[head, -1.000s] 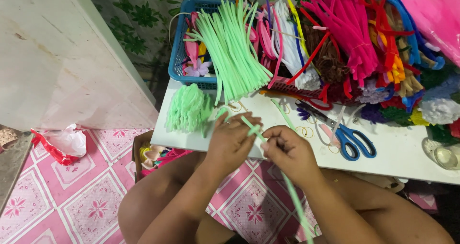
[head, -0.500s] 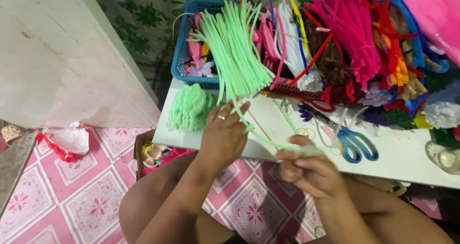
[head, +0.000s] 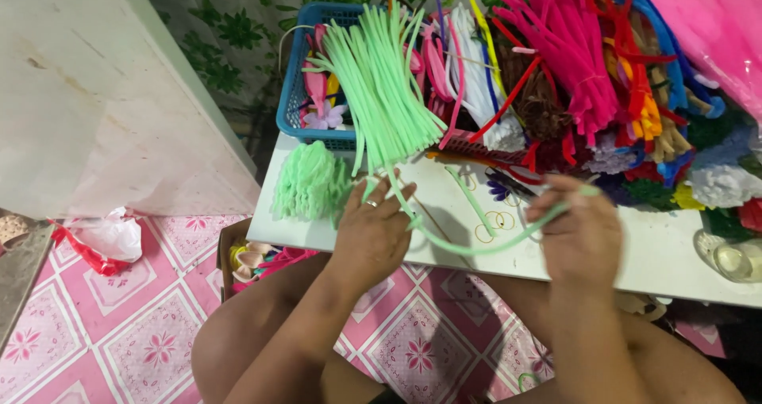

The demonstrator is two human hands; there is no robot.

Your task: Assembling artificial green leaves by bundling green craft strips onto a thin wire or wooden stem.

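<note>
Pale green and fuzzy, a single chenille stem (head: 476, 244) sags in a shallow curve at the centre of the frame, strung between the person's two hands above the low white table (head: 675, 253). Closed fingers of the left hand (head: 373, 233) pinch one end close to the table's near edge, and the right hand (head: 579, 233) is curled shut around the other, held slightly higher (which would explain the droop in the middle). A crumpled heap of green stems (head: 311, 183) lies just left of the left hand, and a fanned bundle of straight green stems (head: 385, 82) spills from the blue plastic basket (head: 294, 94) toward the upper left, handy to reach. Magenta stems (head: 567, 43) crowd the top right.
</note>
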